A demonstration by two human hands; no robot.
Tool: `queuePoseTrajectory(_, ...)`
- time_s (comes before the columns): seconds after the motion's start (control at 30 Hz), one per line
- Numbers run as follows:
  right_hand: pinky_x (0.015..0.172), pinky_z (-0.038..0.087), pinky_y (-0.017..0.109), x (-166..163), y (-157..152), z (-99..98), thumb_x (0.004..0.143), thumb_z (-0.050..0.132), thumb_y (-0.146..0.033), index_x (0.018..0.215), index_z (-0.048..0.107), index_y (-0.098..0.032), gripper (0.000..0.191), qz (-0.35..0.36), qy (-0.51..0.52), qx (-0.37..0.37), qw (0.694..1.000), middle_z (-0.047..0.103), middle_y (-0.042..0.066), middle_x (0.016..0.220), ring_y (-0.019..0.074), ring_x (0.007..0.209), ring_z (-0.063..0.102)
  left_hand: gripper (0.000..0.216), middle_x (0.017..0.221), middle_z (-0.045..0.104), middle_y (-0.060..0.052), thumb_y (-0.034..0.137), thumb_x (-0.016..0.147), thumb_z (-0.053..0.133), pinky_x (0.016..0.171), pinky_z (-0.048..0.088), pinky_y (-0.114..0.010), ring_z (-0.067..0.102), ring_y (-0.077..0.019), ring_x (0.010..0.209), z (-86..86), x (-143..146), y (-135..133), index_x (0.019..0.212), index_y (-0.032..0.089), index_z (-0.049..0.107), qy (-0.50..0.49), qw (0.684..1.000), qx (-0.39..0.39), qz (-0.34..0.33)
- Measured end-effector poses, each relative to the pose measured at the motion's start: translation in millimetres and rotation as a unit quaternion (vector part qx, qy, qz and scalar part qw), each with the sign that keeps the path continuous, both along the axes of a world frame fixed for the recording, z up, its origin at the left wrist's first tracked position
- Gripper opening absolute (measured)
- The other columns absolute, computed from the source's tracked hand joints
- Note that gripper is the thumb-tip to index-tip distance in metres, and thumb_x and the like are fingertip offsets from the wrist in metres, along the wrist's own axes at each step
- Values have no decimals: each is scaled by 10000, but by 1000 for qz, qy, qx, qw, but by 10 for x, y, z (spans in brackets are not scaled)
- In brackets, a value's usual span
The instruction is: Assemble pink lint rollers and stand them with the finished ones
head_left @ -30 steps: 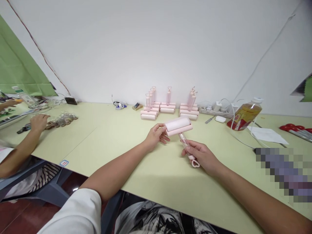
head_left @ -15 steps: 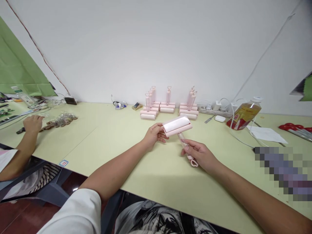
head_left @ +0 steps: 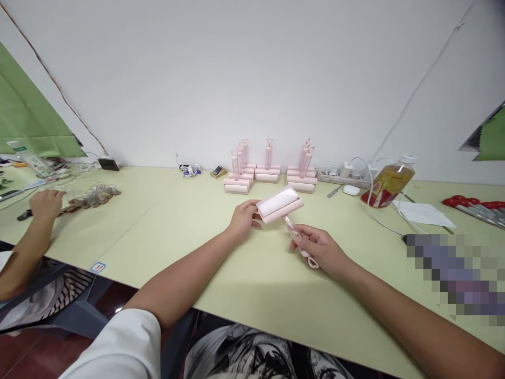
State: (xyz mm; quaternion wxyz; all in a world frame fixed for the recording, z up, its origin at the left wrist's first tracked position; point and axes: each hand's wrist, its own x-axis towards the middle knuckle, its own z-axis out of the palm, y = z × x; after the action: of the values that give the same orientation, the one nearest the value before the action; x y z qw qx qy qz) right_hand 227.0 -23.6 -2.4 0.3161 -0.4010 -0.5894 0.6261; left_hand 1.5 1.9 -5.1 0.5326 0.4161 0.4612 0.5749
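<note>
A pink lint roller (head_left: 279,204) is held just above the pale green table (head_left: 252,273) in front of me. My left hand (head_left: 241,220) pinches the left end of its white roll. My right hand (head_left: 319,248) is closed round the clear pink handle, whose heart-shaped end sticks out below the fingers. The roll lies tilted, its right end farther from me.
Several more pink rollers (head_left: 268,171) stand in groups by the wall. A power strip with cables (head_left: 347,176), a tipped bottle of yellow liquid (head_left: 389,183), white paper (head_left: 424,213) and red-handled tools (head_left: 477,206) lie right. Another person's hand (head_left: 45,202) works at the far left.
The roller has turned in my hands, its white face now facing up more, and moved slightly left. The other person's hand at left has drawn back a little.
</note>
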Motion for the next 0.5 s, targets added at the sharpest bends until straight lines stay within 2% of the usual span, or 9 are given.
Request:
queuePoseTrajectory(0.07,363,309,206,-4,12,-3,729,716,-505,1065,632,-188,469,-8,-2,-9,1000,628,14,723,69,427,414,344,1026,662,-56,188,722,541,636,507,-276,608,-178,800,-27,5,-17,1051,208,641,87,993,64,45)
queuePoseTrajectory(0.13,367,317,206,-4,25,-7,732,712,-504,1033,632,-186,445,-18,-1,-17,1000,628,10,721,68,420,429,429,1186,614,-70,156,744,523,792,501,-323,586,-212,965,-27,6,-60,1157,228,612,205,963,161,64)
queuePoseTrajectory(0.2,367,321,209,3,35,-7,739,705,-507,1041,624,-185,449,-23,2,-20,1000,631,9,722,68,410,432,523,1296,549,-90,132,743,533,964,436,-390,519,-256,1142,-2,12,-122,1255,236,557,310,916,254,34)
queuePoseTrajectory(0.27,374,328,216,15,36,-5,754,691,-513,1046,615,-184,446,-12,16,-17,1000,636,13,737,73,410,447,615,1380,474,-108,140,735,584,1076,335,-443,416,-289,1272,28,27,-182,1335,240,492,387,868,310,-5)
queuePoseTrajectory(0.3,383,335,220,20,33,-4,767,679,-518,1043,610,-184,439,0,25,-14,1000,639,16,750,77,419,460,652,1409,441,-116,165,734,621,1103,296,-463,373,-304,1307,39,38,-206,1363,243,464,415,851,320,-18)
queuePoseTrajectory(0.37,405,344,222,24,20,-7,794,648,-533,1023,604,-182,421,28,40,-4,999,643,26,781,85,451,485,697,1430,407,-127,236,740,678,1112,273,-485,338,-325,1324,45,60,-228,1392,250,431,447,837,316,-23)
queuePoseTrajectory(0.5,465,371,224,-3,-23,-39,795,659,-536,1032,584,-182,433,71,32,16,997,630,24,787,101,534,499,688,1376,472,-133,300,767,691,1074,318,-489,400,-336,1270,12,74,-190,1398,247,421,459,838,294,-6)
